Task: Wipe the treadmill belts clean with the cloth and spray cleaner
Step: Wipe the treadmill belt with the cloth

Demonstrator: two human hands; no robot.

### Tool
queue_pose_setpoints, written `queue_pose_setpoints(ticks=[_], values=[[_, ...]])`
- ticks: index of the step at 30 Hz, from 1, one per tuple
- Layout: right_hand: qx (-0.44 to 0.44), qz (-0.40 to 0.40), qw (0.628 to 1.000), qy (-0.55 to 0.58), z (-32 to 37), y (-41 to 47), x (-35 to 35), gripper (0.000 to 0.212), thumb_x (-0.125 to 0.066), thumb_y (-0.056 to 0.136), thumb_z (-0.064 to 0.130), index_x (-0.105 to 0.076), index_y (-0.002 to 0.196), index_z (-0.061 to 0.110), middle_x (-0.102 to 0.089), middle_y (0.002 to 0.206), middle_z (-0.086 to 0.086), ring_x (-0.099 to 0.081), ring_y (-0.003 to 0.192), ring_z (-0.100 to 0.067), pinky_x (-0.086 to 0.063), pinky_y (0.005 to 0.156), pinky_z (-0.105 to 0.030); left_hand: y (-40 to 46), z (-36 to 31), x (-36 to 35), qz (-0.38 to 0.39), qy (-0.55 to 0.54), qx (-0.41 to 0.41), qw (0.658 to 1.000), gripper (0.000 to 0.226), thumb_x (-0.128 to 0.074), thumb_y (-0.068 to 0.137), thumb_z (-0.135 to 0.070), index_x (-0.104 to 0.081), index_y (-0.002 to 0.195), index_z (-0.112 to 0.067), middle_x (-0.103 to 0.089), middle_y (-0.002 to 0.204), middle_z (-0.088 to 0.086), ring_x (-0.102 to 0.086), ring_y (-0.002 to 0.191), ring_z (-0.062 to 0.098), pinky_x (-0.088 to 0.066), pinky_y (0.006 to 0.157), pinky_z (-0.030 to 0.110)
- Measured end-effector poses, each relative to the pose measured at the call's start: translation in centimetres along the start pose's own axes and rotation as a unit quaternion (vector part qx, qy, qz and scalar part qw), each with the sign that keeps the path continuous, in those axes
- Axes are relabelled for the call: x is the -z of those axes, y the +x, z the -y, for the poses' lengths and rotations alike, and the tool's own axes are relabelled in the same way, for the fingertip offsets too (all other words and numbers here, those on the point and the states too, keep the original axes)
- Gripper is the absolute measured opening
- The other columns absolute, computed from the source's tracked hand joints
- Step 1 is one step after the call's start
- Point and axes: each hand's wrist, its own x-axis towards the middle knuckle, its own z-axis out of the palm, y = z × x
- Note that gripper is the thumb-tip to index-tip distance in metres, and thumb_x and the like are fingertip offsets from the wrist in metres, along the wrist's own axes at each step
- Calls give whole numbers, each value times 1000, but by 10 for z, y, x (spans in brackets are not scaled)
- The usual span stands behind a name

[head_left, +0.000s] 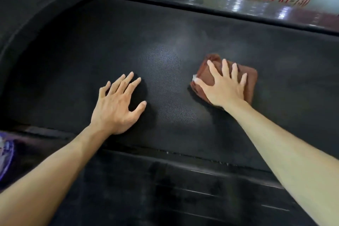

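Dim scene on my feed — soft overhead glare patch on belt [161,64], streaky reflections on far rail [238,5]; edges bowed, lettering smeared by motion blur.

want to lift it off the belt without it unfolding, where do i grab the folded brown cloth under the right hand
Pinch the folded brown cloth at its thick stacked edge on the thumb side, coming from above, thumb under and fingers on top. The right hand only presses it flat on the black textured treadmill belt, so layers are loose.

Gym: branded treadmill belt [165,42]
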Motion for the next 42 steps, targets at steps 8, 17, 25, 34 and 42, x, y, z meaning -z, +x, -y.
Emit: queue_pose_setpoints(ticks=[8, 17, 25, 34, 42], values=[[222, 10, 974, -32, 6, -114, -14, 88, -16, 84, 93, -9, 162, 52, 7, 174, 9, 10, 160, -22, 2, 127, -58, 0, 2, 0, -8, -11, -6, 1000, 77, -23, 93, -69, -21, 161, -34, -10, 171, -10, -6, 157, 12, -9, 126, 44], [96, 6, 995, -12, 54, 7, -9, 91, -18, 86, 93, -10, 164, 46, 1, 175, -1, 7, 160, -33, 5, 124, -65, 1, 2, -1, -3, -16, -7, 1000, 77, -23, 92, -69, -22, 161, -33, -10, 171, -10, -5, 157, 11, -10, 126, 45], [77, 13, 997, -19, -30, -47, 0, 95, -18, 78, 98, -8, 161, 53, 3, 175, 6, 8, 160, -28, 5, 126, -59, 1, 2, -2, -6, -12, -5, 1000, 77, -22, 93, -69, -22, 161, -32, -11, 171, -9, -6, 157, 12, -11, 125, 46], [212, 13, 977, 7, 60, -31, -15, 84, -21, 88, 89, -12, 162, 50, 0, 175, 3, 8, 160, -29, 7, 125, -62, 0, 3, 0, -1, -15, -7, 1000, 78, -22, 93, -70, -22, 161, -32, -10, 171, -10, -5, 157, 12, -10, 126, 46], [-57, 13, 998, 3, 9, 37, 1, 70, -20, 102, 68, -5, 165, 42, 3, 175, -4, 9, 158, -43, 6, 120, -71, 0, 0, 0, -15, -30, -4, 999, 77, -30, 92, -67, -27, 160, -31, -16, 170, -7, -9, 157, 12, -7, 127, 42]])
